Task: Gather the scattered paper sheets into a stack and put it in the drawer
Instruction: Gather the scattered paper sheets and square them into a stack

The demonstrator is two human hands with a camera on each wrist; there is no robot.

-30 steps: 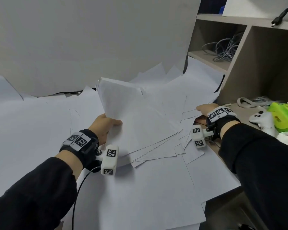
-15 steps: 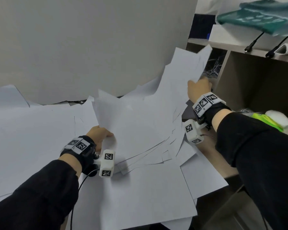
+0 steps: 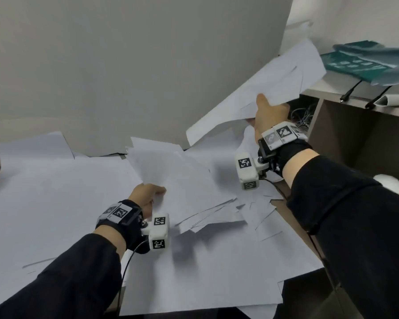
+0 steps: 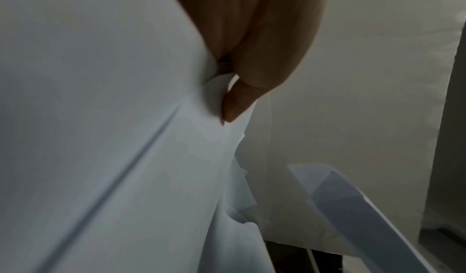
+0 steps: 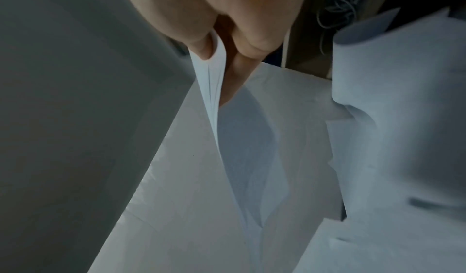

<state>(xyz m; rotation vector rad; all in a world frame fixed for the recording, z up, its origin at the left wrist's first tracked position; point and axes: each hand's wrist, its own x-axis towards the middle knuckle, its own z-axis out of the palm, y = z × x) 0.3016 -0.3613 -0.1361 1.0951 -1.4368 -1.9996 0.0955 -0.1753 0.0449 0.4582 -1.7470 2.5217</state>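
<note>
Fingers of the left hand pinch the near corner of a fanned bundle of paper sheets, lifted slightly off the paper-covered worktop. Farther right, the right hand is raised, thumb and fingers clamping a second sheaf that droops leftward in the air. Behind stands a shelf unit with cables.

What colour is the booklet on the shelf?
Teal booklet with pale print; head view shows it best.
</note>
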